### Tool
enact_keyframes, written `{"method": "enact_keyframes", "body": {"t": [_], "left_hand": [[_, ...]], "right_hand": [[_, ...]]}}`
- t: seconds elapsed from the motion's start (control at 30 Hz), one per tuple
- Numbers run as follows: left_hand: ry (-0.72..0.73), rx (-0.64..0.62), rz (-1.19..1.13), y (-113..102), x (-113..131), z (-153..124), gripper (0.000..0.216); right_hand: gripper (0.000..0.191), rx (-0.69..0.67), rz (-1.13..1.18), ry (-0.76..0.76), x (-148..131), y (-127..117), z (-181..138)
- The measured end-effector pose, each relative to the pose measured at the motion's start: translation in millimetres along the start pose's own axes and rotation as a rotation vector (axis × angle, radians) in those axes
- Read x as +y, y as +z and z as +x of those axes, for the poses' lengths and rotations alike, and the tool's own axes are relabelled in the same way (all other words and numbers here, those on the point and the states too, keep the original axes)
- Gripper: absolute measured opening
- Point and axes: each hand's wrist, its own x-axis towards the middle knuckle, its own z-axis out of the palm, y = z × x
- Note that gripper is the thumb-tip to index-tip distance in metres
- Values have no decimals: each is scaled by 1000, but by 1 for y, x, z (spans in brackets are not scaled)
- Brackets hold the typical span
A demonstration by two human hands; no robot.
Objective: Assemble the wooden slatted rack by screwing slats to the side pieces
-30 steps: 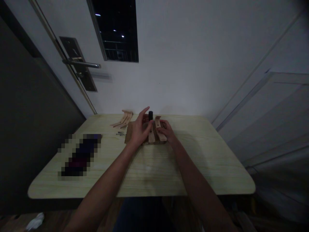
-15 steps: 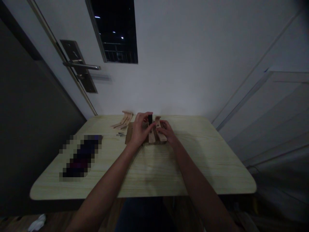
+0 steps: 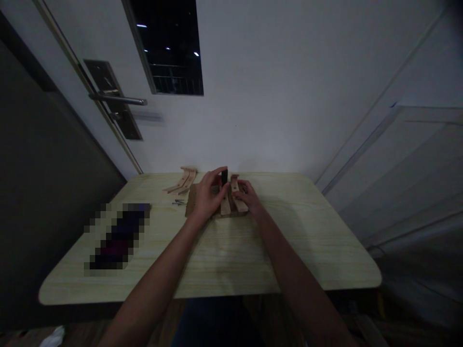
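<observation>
At the far left of the worktop (image 3: 224,260) lay a dark, blurred patch (image 3: 117,236). Nearer the wall were a few curved wooden strips (image 3: 181,181), with some small screws (image 3: 178,202) just in front of them. Your left hand (image 3: 204,197) sat on the brown board (image 3: 191,205). A second earlier its fingers had been spread, the forefinger lifted beside the small black piece (image 3: 224,176). By this moment they had closed, so the grip pinched that piece near its top, upright at the board's far edge. Just right of it, two pale slats (image 3: 225,207) lay side by side on the board. Your right hand (image 3: 248,195) had stayed put, fingers curled over the right-hand slat (image 3: 240,205); whether that grip clamped it or only pressed it down I could not tell. To my eye the black piece had gone from reached-for to held, with the slats steadied.
</observation>
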Motion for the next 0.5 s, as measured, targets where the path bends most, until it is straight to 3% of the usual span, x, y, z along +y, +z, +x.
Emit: {"method": "enact_keyframes", "body": {"t": [0.5], "left_hand": [[46,-106,12,-4,5,1,47]], "right_hand": [[50,-9,-32,6,0,-2,0]]}}
